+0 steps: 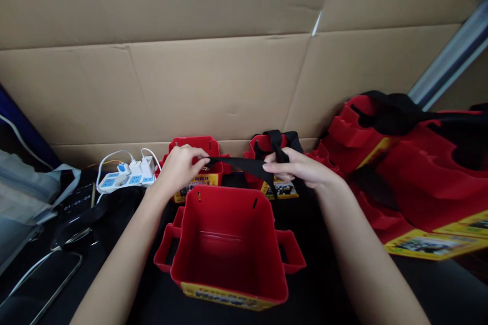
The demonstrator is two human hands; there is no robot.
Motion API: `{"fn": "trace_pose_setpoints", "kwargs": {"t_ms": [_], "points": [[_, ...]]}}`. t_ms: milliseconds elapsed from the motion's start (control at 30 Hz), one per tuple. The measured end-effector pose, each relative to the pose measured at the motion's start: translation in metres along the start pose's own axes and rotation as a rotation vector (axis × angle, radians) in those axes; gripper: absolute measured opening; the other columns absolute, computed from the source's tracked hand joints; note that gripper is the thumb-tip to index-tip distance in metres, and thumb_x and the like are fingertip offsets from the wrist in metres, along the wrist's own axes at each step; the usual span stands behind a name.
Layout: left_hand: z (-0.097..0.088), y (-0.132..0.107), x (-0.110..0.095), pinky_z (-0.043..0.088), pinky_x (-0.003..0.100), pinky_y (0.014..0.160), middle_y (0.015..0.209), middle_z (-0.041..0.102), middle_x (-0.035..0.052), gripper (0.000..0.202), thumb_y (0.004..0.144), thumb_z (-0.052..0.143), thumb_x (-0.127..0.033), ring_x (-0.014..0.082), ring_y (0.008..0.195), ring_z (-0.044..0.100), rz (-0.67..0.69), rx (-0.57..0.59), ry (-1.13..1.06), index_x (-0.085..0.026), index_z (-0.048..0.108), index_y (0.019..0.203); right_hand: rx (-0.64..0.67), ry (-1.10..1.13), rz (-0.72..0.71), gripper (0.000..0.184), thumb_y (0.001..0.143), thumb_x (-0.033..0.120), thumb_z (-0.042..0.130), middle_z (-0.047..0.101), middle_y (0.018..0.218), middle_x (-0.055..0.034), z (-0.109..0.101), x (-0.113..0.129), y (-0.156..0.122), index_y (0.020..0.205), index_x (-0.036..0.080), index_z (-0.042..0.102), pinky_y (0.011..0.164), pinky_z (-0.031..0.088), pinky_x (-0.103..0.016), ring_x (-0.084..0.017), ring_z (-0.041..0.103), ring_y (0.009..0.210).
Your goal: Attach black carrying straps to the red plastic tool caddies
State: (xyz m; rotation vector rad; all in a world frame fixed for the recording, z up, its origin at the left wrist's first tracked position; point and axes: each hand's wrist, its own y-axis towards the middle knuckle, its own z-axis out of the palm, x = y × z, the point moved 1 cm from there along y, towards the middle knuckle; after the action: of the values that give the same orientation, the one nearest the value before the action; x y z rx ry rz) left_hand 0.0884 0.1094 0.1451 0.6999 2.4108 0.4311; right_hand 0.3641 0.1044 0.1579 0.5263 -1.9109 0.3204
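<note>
A black webbing strap [240, 163] is stretched between my two hands, above the back edge of a red plastic bucket [229, 244]. My left hand [185, 165] pinches one end of it. Farther along, my right hand [295, 166] grips the strap, with a loop over the fingers and a loose tail hanging down. The bucket stands upright, with nothing visible inside, two slots in its back wall, side pockets and a yellow label on its front. Behind my left hand sits a second red bucket [196, 143]; a third red bucket [263, 141] is partly hidden behind my right hand.
Several red buckets with black straps [412, 172] are piled at the right. A white power strip [131, 180] with plugs and cables lies at the left, near a phone [76, 203] showing a timer. A cardboard wall [213, 91] closes off the back.
</note>
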Motion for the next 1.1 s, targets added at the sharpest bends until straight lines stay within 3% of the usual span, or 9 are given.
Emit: {"fn": "trace_pose_setpoints", "kwargs": {"t_ms": [100, 200, 300, 400, 533, 633, 700, 867, 1100], "points": [[0.007, -0.003, -0.001, 0.045, 0.023, 0.062, 0.071, 0.069, 0.0017, 0.014, 0.076, 0.06, -0.027, 0.0136, 0.067, 0.061, 0.052, 0.236, -0.106, -0.016, 0.068, 0.073, 0.013, -0.226, 0.127, 0.038, 0.067, 0.05, 0.067, 0.038, 0.043, 0.006, -0.008, -0.005, -0.005, 0.064, 0.015, 0.052, 0.04, 0.023, -0.021, -0.006, 0.033, 0.04], [0.016, -0.004, 0.004, 0.041, 0.019, 0.052, 0.064, 0.067, 0.0006, 0.014, 0.076, 0.059, -0.025, 0.0114, 0.06, 0.059, 0.062, 0.382, -0.181, -0.014, 0.066, 0.071, 0.025, -0.402, 0.225, 0.041, 0.066, 0.054, 0.066, 0.056, 0.06, -0.0019, -0.008, -0.006, -0.007, 0.069, 0.013, 0.059, 0.048, 0.036, -0.022, -0.011, 0.049, 0.054], [0.018, -0.002, 0.009, 0.044, 0.02, 0.059, 0.073, 0.07, 0.0024, 0.017, 0.08, 0.056, -0.026, 0.0123, 0.066, 0.061, 0.046, 0.414, -0.219, -0.014, 0.067, 0.076, -0.013, -0.453, 0.198, 0.055, 0.067, 0.056, 0.064, 0.063, 0.096, -0.0081, -0.004, -0.003, -0.009, 0.105, 0.017, 0.061, 0.064, 0.045, -0.025, -0.018, 0.057, 0.078], [0.012, -0.002, 0.003, 0.046, 0.022, 0.064, 0.077, 0.07, 0.0035, 0.029, 0.086, 0.048, -0.034, 0.0132, 0.07, 0.062, 0.027, 0.409, -0.243, -0.014, 0.067, 0.076, 0.015, -0.454, 0.168, 0.068, 0.077, 0.06, 0.05, 0.061, 0.099, -0.0069, 0.0, -0.001, -0.011, 0.134, 0.024, 0.039, 0.064, 0.045, -0.026, -0.015, 0.056, 0.074], [0.002, -0.009, -0.016, 0.049, 0.025, 0.073, 0.089, 0.07, 0.0054, 0.039, 0.09, 0.039, -0.042, 0.0142, 0.081, 0.064, 0.011, 0.414, -0.326, -0.015, 0.067, 0.092, 0.286, -0.375, 0.012, 0.05, 0.088, 0.052, 0.037, 0.061, 0.082, -0.0045, 0.004, -0.001, -0.008, 0.114, 0.015, 0.058, 0.067, 0.044, -0.026, -0.013, 0.055, 0.07], [-0.003, -0.016, -0.027, 0.049, 0.026, 0.083, 0.102, 0.069, 0.0052, 0.036, 0.08, 0.059, -0.037, 0.0158, 0.093, 0.063, 0.047, 0.515, -0.45, -0.018, 0.062, 0.111, 0.415, -0.364, -0.108, 0.04, 0.086, 0.044, 0.046, 0.063, 0.096, -0.0077, 0.008, -0.003, -0.003, 0.106, 0.013, 0.063, 0.074, 0.043, -0.026, -0.015, 0.058, 0.08], [-0.006, -0.019, -0.031, 0.05, 0.025, 0.08, 0.101, 0.07, 0.0039, 0.039, 0.074, 0.067, -0.033, 0.0159, 0.091, 0.064, 0.106, 0.593, -0.457, -0.02, 0.063, 0.11, 0.475, -0.365, -0.135, 0.036, 0.086, 0.038, 0.048, 0.064, 0.092, -0.0077, 0.012, -0.004, 0.001, 0.104, 0.011, 0.064, 0.071, 0.043, -0.026, -0.014, 0.059, 0.075], [-0.01, -0.019, -0.031, 0.05, 0.021, 0.065, 0.09, 0.072, 0.0021, 0.022, 0.079, 0.061, -0.028, 0.0144, 0.075, 0.065, 0.19, 0.543, -0.317, -0.02, 0.071, 0.096, 0.503, -0.363, -0.173, 0.025, 0.083, 0.027, 0.05, 0.063, 0.073, -0.0021, 0.027, -0.006, 0.009, 0.091, 0.013, 0.068, 0.066, 0.041, -0.023, -0.011, 0.055, 0.068], [-0.011, -0.019, -0.031, 0.049, 0.023, 0.07, 0.093, 0.072, 0.0014, 0.021, 0.084, 0.053, -0.024, 0.0152, 0.081, 0.065, 0.21, 0.401, -0.227, -0.019, 0.07, 0.096, 0.49, -0.365, -0.203, 0.025, 0.084, 0.026, 0.048, 0.059, 0.071, 0.0013, 0.032, -0.011, 0.014, 0.093, 0.016, 0.069, 0.058, 0.039, -0.02, -0.008, 0.048, 0.06]]}}
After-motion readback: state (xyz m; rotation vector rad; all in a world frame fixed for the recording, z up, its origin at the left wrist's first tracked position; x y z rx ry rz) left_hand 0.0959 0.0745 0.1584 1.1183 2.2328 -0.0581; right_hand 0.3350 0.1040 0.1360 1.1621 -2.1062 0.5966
